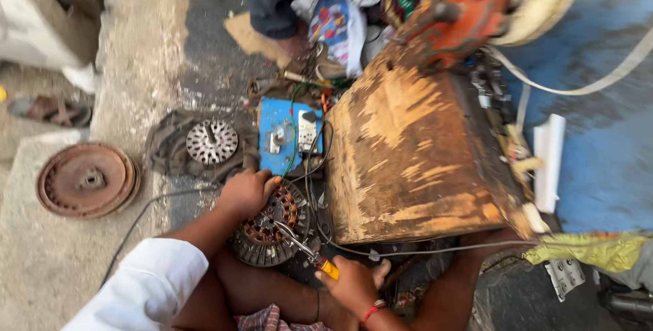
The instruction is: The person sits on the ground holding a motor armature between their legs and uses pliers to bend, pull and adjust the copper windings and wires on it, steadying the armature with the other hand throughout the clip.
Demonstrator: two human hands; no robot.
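Note:
A round motor stator [271, 225] with copper windings lies on the ground in front of me. My left hand [246, 191] rests on its upper left rim, fingers curled over it. My right hand [352, 283] grips a yellow-handled screwdriver [309, 252], and its metal tip reaches into the middle of the stator. A red thread band sits on my right wrist. My bare knees are under both arms.
A worn wooden box [415, 154] stands right of the stator, with an orange machine [462, 18] on top. A blue switch board [289, 134] with wires, a finned rotor disc [211, 142] and a rusty round plate [87, 180] lie behind and left. Another person's leg [279, 1] stands at the back.

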